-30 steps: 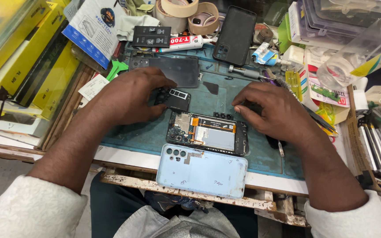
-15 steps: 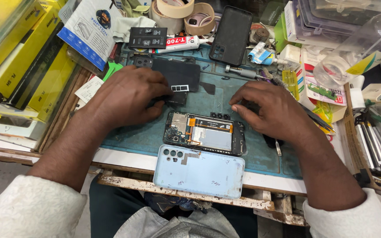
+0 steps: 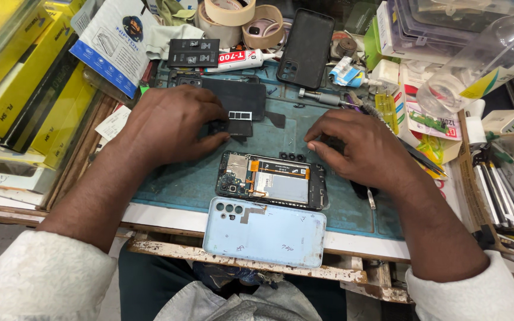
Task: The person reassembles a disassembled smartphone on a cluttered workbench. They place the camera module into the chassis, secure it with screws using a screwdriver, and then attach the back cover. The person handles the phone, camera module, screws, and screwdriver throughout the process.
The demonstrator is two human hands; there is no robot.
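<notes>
1. The teal work mat (image 3: 197, 184) carries everything.
2. A pale blue back cover (image 3: 264, 232) lies at six o'clock, overhanging the bench edge.
3. The opened phone (image 3: 272, 180) sits centre, long axis running nine to three, between both hands.
4. The left hand (image 3: 171, 122), at ten o'clock, pinches a small black part (image 3: 236, 126); it seems nearer.
5. The right hand (image 3: 361, 145), at three o'clock, rests curled, apparently empty.
</notes>
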